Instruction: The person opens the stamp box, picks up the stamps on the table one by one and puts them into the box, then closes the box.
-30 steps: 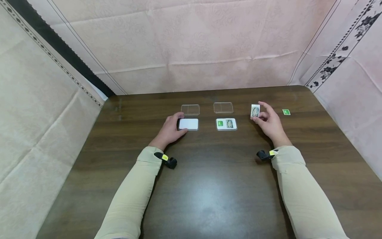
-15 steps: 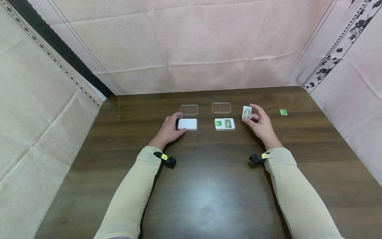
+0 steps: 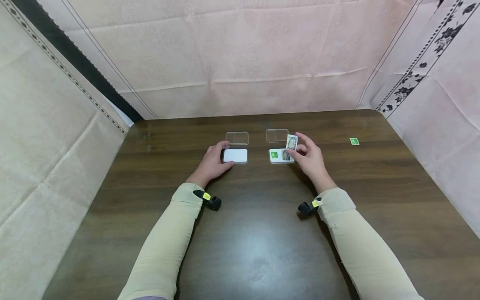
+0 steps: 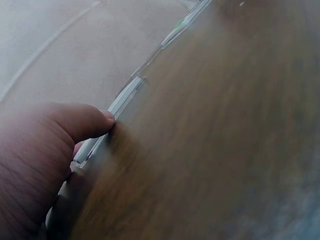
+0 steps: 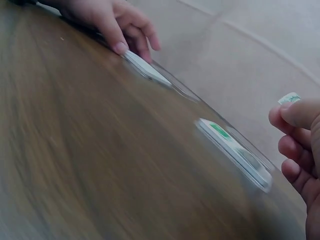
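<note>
My left hand holds a flat, clear plastic case with a blank white insert between thumb and fingers. In the left wrist view the thumb presses its near edge. My right hand pinches a small, stamp-like printed card upright over the right end of a second white case. On that case lie a green square and a similar printed card, partly covered by the right thumb. Only a corner of the held card shows in the right wrist view.
Behind each case lies a clear plastic lid: the left lid and the right lid. A loose green square lies farther right on the brown wooden table. Pale curtains hang behind the table's far edge.
My right hand has moved left with the small printed card, from the table's right part to over the second case. The left hand has stayed on its case.
</note>
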Demonstrator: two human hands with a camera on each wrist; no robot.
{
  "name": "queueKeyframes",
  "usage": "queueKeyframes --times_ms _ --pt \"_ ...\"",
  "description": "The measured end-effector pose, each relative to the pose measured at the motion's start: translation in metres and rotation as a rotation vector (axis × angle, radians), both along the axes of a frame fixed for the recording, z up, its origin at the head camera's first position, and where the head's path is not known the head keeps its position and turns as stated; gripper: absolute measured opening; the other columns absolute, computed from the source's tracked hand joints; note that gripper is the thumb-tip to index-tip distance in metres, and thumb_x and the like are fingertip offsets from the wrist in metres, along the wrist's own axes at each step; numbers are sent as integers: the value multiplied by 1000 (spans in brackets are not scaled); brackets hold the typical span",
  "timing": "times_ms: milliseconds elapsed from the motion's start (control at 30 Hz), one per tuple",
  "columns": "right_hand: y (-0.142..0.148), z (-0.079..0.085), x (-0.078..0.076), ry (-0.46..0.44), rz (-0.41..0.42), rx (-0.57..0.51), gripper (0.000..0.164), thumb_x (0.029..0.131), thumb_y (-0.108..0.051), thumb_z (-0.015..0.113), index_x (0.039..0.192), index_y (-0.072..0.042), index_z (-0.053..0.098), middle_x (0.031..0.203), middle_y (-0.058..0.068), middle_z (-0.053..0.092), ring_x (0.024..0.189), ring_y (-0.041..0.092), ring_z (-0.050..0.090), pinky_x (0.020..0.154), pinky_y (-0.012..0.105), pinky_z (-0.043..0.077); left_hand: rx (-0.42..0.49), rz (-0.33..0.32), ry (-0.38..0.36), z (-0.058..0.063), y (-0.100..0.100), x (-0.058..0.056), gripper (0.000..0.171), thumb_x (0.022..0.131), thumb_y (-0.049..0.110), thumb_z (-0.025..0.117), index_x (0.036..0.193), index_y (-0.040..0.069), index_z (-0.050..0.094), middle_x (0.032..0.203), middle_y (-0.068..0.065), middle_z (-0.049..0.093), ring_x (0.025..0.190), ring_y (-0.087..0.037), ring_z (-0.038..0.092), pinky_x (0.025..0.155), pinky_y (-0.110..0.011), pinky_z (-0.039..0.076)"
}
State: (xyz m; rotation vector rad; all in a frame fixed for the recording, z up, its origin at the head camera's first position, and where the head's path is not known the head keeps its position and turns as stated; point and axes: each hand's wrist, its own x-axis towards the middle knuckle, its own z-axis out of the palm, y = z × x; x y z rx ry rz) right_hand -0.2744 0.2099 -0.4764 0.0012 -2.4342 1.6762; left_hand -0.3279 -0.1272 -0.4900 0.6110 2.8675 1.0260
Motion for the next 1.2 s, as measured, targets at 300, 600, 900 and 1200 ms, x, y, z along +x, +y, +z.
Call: queueKeyframes --times_ms 300,600,900,1200 --pt "-44 5 1 0 8 -90 64 92 -10 76 149 -10 46 105 20 73 76 14 59 59 20 46 -3 -3 1 -1 -1 -1 73 93 30 73 152 10 36 148 -8 52 140 -29 36 115 -46 32" --pt "-93 2 1 -28 77 -217 64 91 -4 74 148 -6 45 93 14 72 73 16 64 66 27 57 -9 -3 3 -1 -1 -1 72 93 30 73 151 10 36 148 -9 51 139 -29 36 115 -46 32" --pt "-121 -4 -4 -35 78 -25 63 92 -11 73 148 -4 46 89 12 72 74 19 62 67 27 51 -18 -2 13 2 1 0 72 92 30 75 151 10 37 148 -9 53 139 -30 38 115 -46 33" --pt "-126 -9 -14 -28 107 153 61 92 -18 73 147 -6 48 94 8 73 83 22 65 77 37 51 -11 3 5 2 1 0 72 92 30 74 152 11 37 149 -9 52 141 -31 36 115 -48 33"
